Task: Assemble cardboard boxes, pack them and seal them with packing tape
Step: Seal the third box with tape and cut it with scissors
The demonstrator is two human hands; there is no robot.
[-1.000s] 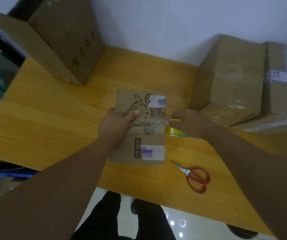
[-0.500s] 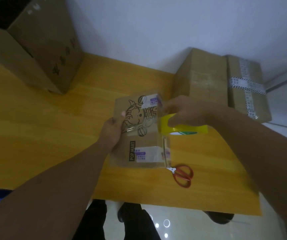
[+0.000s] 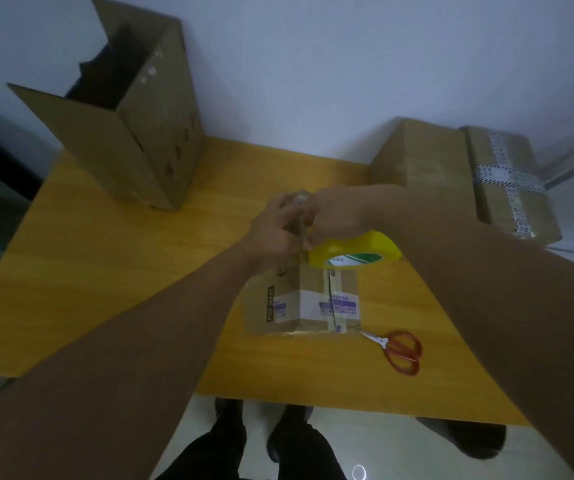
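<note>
Where the counter [image 3: 105, 271] met the wall at its far left corner, a tall open carton [image 3: 147, 140] stood upright, one flap hanging out to the left and its inside dark. The yellow wood ran bare from there toward the middle.

At the middle of the counter, the person's two hands were close together and touching above a small box [image 3: 313, 303]. The left hand [image 3: 275, 233] had its fingers curled round the far end of that box, which was hidden beneath the knuckles. The box lay lengthwise toward the near edge, a corner turned up to me. "POP MART" was printed down its left face, white and purple labels wrapped both faces, and a strip of tape ran along the seam on the right face. I could not tell whether its near end sat on the wood or just above it.

The right hand [image 3: 337, 216] gripped a yellow tape roll [image 3: 358, 252], held flat against the box just under the fingers, its green and white core facing me.

Just right of the box's near corner lay red-handled scissors [image 3: 399, 348], blades pointing at it.

At the far right corner, a plain sealed box [image 3: 424, 164] stood against the wall. Beside it was a second sealed box [image 3: 507, 188], crossed with patterned tape.
</note>
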